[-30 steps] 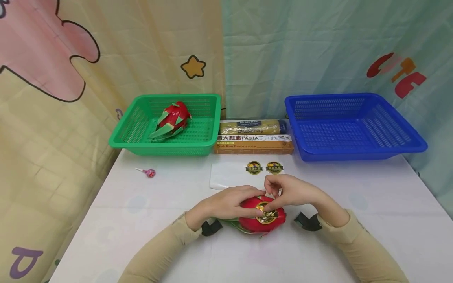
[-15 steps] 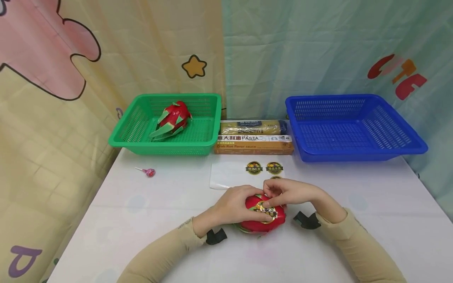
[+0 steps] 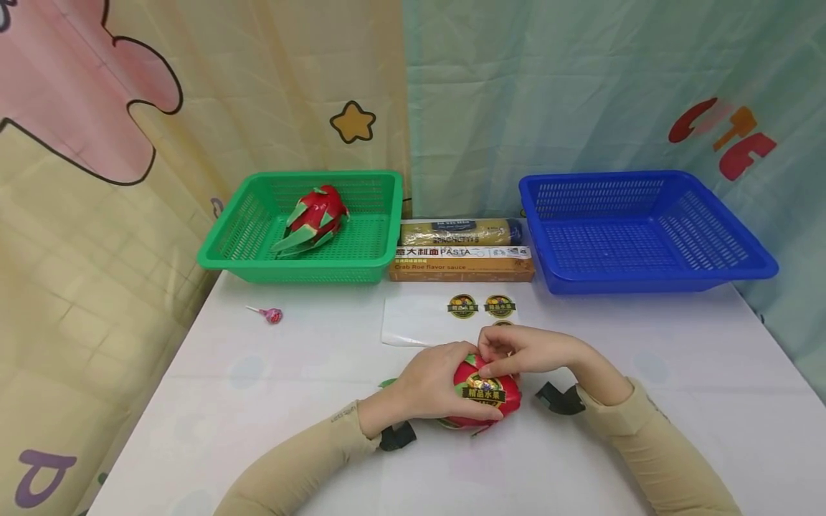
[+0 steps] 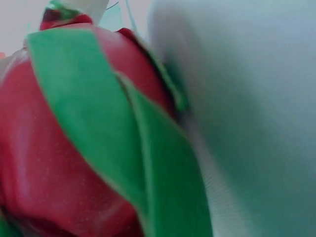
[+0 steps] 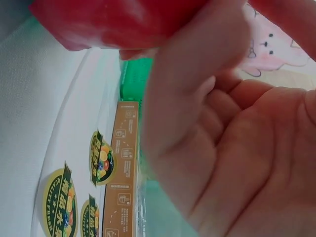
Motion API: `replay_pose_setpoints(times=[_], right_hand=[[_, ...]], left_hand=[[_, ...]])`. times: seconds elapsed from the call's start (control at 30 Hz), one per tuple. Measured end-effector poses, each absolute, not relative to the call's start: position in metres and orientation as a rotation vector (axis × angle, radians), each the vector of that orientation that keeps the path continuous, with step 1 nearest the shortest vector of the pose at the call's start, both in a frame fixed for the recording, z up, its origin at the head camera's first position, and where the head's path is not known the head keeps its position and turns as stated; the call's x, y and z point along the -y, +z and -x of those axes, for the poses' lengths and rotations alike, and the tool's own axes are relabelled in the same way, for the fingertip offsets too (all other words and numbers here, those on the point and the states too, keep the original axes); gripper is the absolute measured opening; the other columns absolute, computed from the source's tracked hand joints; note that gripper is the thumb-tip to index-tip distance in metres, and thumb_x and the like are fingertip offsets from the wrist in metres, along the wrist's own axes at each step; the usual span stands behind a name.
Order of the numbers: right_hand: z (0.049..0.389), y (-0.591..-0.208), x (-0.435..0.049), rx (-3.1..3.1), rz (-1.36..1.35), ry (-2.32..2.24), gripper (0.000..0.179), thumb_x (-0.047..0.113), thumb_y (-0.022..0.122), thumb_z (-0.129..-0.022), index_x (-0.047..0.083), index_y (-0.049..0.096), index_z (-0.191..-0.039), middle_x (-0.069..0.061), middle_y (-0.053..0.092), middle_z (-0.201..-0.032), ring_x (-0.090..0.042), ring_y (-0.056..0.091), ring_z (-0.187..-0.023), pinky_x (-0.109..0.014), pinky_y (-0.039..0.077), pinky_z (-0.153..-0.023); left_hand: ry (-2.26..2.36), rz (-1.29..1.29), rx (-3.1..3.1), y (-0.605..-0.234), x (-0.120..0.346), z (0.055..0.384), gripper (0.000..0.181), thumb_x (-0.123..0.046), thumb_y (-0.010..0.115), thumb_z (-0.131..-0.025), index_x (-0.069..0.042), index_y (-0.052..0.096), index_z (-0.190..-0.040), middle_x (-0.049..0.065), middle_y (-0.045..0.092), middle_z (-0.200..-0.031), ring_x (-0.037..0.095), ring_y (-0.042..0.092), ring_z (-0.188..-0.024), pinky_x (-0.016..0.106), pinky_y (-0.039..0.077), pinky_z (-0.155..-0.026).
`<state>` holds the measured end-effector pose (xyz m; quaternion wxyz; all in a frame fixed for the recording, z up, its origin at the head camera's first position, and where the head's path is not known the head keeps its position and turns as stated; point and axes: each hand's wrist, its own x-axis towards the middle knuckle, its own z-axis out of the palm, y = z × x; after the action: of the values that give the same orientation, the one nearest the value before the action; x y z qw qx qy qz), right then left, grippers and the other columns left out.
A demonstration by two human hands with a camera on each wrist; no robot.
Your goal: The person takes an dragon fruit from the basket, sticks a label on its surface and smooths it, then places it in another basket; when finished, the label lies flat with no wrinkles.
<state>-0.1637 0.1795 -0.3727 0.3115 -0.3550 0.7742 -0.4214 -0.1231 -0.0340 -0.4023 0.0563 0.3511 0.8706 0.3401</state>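
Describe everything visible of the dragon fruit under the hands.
The dragon fruit has smooth, slightly glossy red skin and long green scales. It lies sideways on the white tabletop, green tips toward the left. A round sticker with a dark lettered band is on its upper side. The left hand grips it; the right hand rests its thumb near the sticker's upper edge.

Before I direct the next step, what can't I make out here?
Head: lower edge of the fruit sticker on the held dragon fruit, hidden by the left grip.
Head: nearest sheet sticker, mostly covered by the right grip.
Right wrist: two sheet stickers, cut off by the bottom edge.
Left wrist: grey shape at right, too blurred to identify.
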Motion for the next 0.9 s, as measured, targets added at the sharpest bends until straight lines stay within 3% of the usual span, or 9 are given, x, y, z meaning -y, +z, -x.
replay_pose_setpoints(times=[0.17, 0.3, 0.47, 0.63, 0.73, 0.9], right_hand=[[0.164, -0.373, -0.179, -2.134, 0.878, -1.134, 0.022, 0.026, 0.059, -0.093, 0.011, 0.049, -0.105, -0.003, 0.053, -0.094, -0.018, 0.052, -0.087, -0.028, 0.046, -0.071], [0.160, -0.371, -0.173, -2.081, 0.832, -1.267, 0.032, 0.023, 0.055, -0.096, 0.008, 0.041, -0.121, -0.010, 0.051, -0.116, -0.025, 0.052, -0.105, -0.033, 0.047, -0.086], [0.150, -0.370, -0.162, -2.044, 0.823, -1.455, 0.053, 0.017, 0.060, -0.092, 0.006, 0.030, -0.135, -0.015, 0.048, -0.124, -0.028, 0.051, -0.109, -0.033, 0.049, -0.087], [0.142, -0.370, -0.154, -2.138, 0.732, -1.569, 0.060, 0.021, 0.066, -0.089, 0.018, 0.033, -0.139, -0.010, 0.051, -0.123, -0.027, 0.055, -0.104, -0.037, 0.051, -0.081], [0.139, -0.368, -0.152, -2.211, 0.704, -1.631, 0.058, 0.021, 0.066, -0.089, 0.021, 0.038, -0.139, -0.010, 0.050, -0.123, -0.028, 0.053, -0.103, -0.039, 0.052, -0.078], [0.138, -0.364, -0.152, -2.271, 0.716, -1.760, 0.056, 0.017, 0.065, -0.088, 0.019, 0.042, -0.139, -0.011, 0.047, -0.128, -0.032, 0.049, -0.108, -0.037, 0.053, -0.077]], left_hand=[[1.228, -1.045, -2.644, -0.392, 0.041, 0.127, 0.057, -0.059, 0.075, -0.067, -0.019, 0.055, -0.103, -0.013, 0.058, -0.087, -0.003, 0.055, -0.071, 0.012, 0.046, -0.057], [1.316, -1.042, -2.720, -0.376, 0.049, 0.130, 0.062, -0.056, 0.076, -0.066, -0.016, 0.057, -0.109, -0.011, 0.060, -0.093, 0.000, 0.057, -0.074, 0.014, 0.048, -0.058], [1.237, -1.110, -2.885, -0.368, 0.055, 0.133, 0.068, -0.057, 0.079, -0.063, -0.014, 0.058, -0.111, -0.009, 0.062, -0.096, 0.002, 0.057, -0.077, 0.016, 0.048, -0.061], [1.203, -1.180, -2.947, -0.366, 0.056, 0.135, 0.078, -0.061, 0.078, -0.062, -0.013, 0.056, -0.120, -0.005, 0.062, -0.105, 0.007, 0.057, -0.089, 0.020, 0.048, -0.067], [1.227, -1.163, -2.978, -0.366, 0.057, 0.138, 0.081, -0.065, 0.071, -0.067, -0.013, 0.051, -0.127, -0.003, 0.058, -0.117, 0.012, 0.052, -0.106, 0.027, 0.046, -0.078], [1.156, -0.991, -3.113, -0.365, 0.060, 0.143, 0.090, -0.080, 0.044, -0.074, -0.011, 0.045, -0.132, 0.001, 0.052, -0.127, 0.016, 0.043, -0.118, 0.041, 0.035, -0.090]])
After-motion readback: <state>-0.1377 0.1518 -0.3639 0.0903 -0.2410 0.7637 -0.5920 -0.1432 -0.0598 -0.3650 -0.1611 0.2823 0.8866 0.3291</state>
